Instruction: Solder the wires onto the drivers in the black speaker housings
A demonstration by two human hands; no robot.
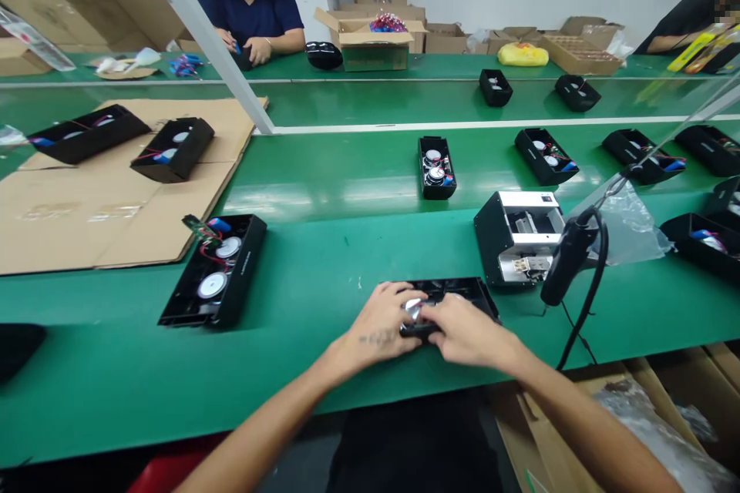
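Note:
On the green bench in front of me lies a black speaker housing, open side up, with both my hands over it. My left hand grips its left end, fingers curled over the edge beside a round silver speaker driver. My right hand is closed, its fingers bent down into the housing near that driver. Whatever the right fingertips pinch is hidden. Further left, another open housing holds two white-backed drivers, red wires, a blue battery and a green circuit board sticking out at its top.
A black and silver machine stands right of my hands. An electric screwdriver hangs on a cord beside it. Several open housings sit along the bench behind. Flattened cardboard lies at left. A co-worker sits opposite.

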